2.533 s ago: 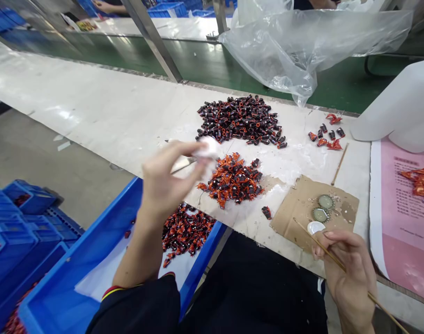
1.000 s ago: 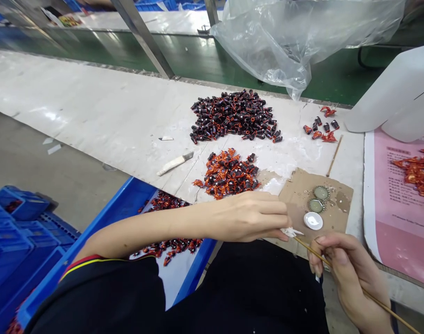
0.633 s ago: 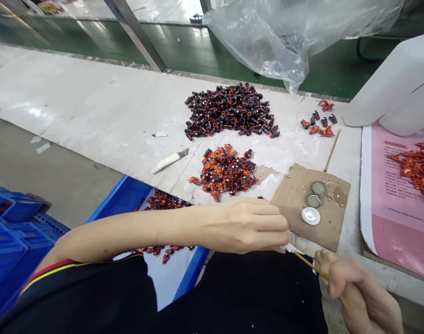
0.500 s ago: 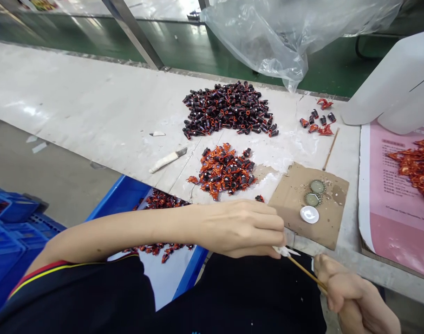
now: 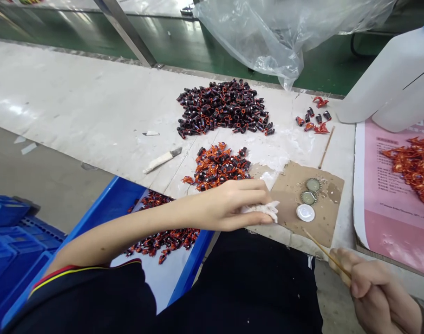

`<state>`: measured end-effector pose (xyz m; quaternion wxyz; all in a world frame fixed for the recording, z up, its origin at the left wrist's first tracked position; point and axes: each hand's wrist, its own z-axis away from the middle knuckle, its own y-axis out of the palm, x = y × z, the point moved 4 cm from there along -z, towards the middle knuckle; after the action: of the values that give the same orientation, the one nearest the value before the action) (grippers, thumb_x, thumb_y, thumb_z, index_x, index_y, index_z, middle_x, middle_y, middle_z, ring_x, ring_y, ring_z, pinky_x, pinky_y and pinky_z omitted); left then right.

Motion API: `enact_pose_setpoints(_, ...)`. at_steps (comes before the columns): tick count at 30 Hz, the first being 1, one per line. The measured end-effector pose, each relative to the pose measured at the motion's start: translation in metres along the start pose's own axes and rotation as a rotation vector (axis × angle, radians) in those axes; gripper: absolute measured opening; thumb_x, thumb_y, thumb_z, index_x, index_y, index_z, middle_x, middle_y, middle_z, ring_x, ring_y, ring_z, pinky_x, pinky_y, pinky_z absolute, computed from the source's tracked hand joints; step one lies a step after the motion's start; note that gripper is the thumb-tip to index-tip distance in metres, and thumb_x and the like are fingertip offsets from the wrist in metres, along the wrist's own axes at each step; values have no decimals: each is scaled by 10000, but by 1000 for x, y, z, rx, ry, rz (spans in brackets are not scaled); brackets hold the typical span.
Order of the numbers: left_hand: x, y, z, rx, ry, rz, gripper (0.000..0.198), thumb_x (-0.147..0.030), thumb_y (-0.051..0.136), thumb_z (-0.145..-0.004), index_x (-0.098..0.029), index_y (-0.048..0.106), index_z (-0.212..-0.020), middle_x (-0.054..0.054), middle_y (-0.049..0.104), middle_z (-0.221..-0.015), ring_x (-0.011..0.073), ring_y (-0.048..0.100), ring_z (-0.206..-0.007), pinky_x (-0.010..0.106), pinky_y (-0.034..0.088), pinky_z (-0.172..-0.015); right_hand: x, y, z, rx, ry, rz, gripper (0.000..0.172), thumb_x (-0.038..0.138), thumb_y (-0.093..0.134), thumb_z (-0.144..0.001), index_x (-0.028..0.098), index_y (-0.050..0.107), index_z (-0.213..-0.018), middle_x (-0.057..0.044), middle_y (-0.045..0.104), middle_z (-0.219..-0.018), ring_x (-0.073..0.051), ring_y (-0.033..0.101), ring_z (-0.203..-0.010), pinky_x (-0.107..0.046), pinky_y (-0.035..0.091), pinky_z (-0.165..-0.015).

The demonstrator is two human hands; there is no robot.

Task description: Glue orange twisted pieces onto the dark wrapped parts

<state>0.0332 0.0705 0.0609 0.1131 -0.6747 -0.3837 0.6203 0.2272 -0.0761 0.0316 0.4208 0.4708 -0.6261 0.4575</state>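
A crumpled white tissue (image 5: pixel 262 210) is pinched in my left hand (image 5: pixel 238 202), beside the near pile of orange-and-black pieces (image 5: pixel 220 164). My right hand (image 5: pixel 375 283) grips a thin wooden stick (image 5: pixel 325 253), whose tip lies over the near edge of a brown cardboard piece (image 5: pixel 284 192). On the cardboard sit two round caps, one (image 5: pixel 313 185) behind the other (image 5: pixel 308 198), both with pale content, and a white dish (image 5: pixel 305 213). Farther back on the table lies a large pile of black pieces with orange parts (image 5: pixel 225 109).
A white-handled knife (image 5: pixel 162 160) lies left of the near pile. Another stick (image 5: pixel 326 147) and white jugs (image 5: pixel 389 79) are at the right, near orange pieces (image 5: pixel 415 167) on a pink sheet (image 5: pixel 382 199). A blue bin (image 5: pixel 100 204) stands below the table's front edge.
The tissue and the stick have come apart. My left hand has moved left and up with the tissue, while my right hand has moved right and slightly down with the stick.
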Motion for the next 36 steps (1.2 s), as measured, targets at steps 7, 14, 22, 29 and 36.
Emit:
enact_pose_setpoints(7,-4,12,-12,18,9,145,116,-212,600,-927,-108,646,-950,111,677,-909,162,646,-846,230,523,-775,-4,7,-9,125,-98,-51,259,181,432,-969,234,513,-729,36,465,-533,-95,465,-462,-217,405,-436)
enact_pose_setpoints(14,-5,21,-15,49,22,235,85,-189,593,-922,-131,655,-928,120,689,-917,161,652,-851,220,521,-791,-8,15,-1,-19,55,-176,290,222,411,-988,230,470,-704,42,384,-547,-91,385,-473,-217,353,-450)
enact_pose_setpoints(22,-8,28,-20,73,-2,350,126,-142,563,-876,-155,556,-751,47,592,-756,131,554,-689,218,474,-665,-20,27,-10,77,211,-562,292,181,330,-979,220,389,-696,62,188,-524,-83,218,-447,-181,270,-423)
enact_pose_setpoints(29,-11,29,-20,60,-45,374,169,-133,540,-843,-181,488,-689,21,544,-709,117,513,-640,209,437,-592,-20,23,-2,92,176,-477,290,200,365,-978,222,427,-695,47,273,-547,-91,309,-473,-196,318,-447)
enact_pose_setpoints(36,9,-1,-4,-76,-151,140,187,-197,515,-905,-167,538,-721,29,601,-705,124,547,-660,223,461,-624,-33,4,-5,-62,391,-730,390,350,516,-944,198,353,-623,87,61,-478,-60,91,-417,-184,177,-399)
